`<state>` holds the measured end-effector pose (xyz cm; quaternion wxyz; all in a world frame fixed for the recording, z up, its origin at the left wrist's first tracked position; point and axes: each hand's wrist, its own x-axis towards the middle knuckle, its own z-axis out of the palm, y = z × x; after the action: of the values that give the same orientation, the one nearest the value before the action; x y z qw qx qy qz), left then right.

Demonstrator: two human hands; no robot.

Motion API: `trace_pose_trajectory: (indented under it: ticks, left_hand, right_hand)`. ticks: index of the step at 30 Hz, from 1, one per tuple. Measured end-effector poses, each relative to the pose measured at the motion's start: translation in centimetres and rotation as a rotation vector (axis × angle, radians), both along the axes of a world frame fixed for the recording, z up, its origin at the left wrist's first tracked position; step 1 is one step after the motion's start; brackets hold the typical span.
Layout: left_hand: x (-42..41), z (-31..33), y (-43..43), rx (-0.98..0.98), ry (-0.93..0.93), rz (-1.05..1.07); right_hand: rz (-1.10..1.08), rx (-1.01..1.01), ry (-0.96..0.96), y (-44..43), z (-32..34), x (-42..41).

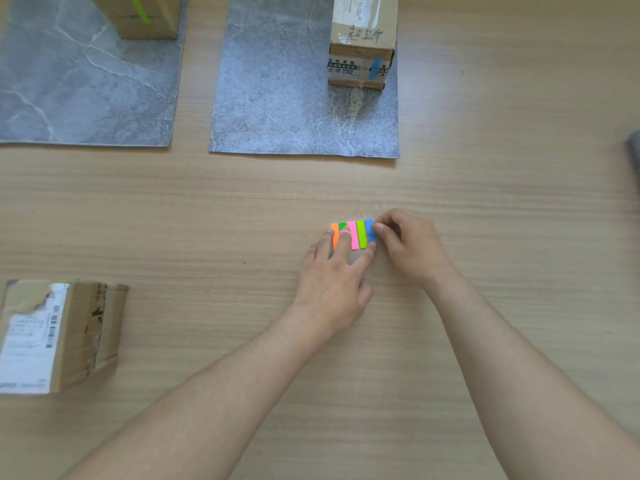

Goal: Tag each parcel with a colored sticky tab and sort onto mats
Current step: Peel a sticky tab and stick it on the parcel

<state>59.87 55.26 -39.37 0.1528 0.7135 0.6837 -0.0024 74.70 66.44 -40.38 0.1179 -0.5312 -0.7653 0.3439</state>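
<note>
A pad of colored sticky tabs (356, 233) lies on the wooden table, with orange, green, pink, lime and blue strips. My left hand (334, 282) presses flat on its near side, fingers spread over the orange and green strips. My right hand (407, 245) pinches the blue tab at the pad's right edge. A parcel with a blue tab (362, 46) stands on the middle grey mat (277, 98). Another parcel with a green tab (138, 15) stands on the left grey mat (69, 91). A third parcel (55, 334), with no tab visible, sits on the table at the near left.
A dark grey object (634, 150) pokes in at the right edge. Bare wooden table lies between the mats and my hands.
</note>
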Motion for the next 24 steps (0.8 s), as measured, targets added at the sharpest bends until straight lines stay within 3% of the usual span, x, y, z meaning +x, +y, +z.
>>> trace_pose_trajectory:
  ticks: [2,4,8,10,13,16,18,20,24]
  left_hand:
    - [-0.1,-0.1,-0.1,0.0,0.004,-0.012]
    - [-0.2,0.0,0.0,-0.01,0.005,-0.018]
    - [-0.4,0.2,0.2,-0.017,0.015,-0.037]
    - [-0.7,0.4,0.6,0.006,-0.007,-0.039]
    - [-1.7,1.5,1.8,0.078,-0.258,0.038]
    - [-2.6,4.1,2.6,0.177,-0.7,0.453]
    - [-3.0,6.7,2.9,0.084,-1.0,0.759]
    - [-3.5,8.8,2.5,-0.01,-1.241,0.906]
    - [-4.4,11.4,-0.3,-0.059,-1.355,0.919]
  right_hand:
    - [-0.091,-0.036,0.013,0.0,-0.1,-0.3]
    - [-0.312,-0.14,0.115,0.1,-0.2,-1.0]
    - [-0.913,-0.358,0.649,-0.1,1.3,-2.3]
    - [-1.012,-0.383,0.893,-0.5,2.4,-2.4]
    - [-0.886,-0.344,1.05,-2.1,3.6,-2.5]
    - [-0.75,-0.258,1.042,-3.9,5.0,-2.7]
    - [-0.666,-0.218,1.005,-5.3,6.1,-3.0]
    - [-0.572,-0.194,0.969,-6.8,7.2,-3.4]
    - [-0.401,-0.162,0.901,-9.8,9.3,-4.1]
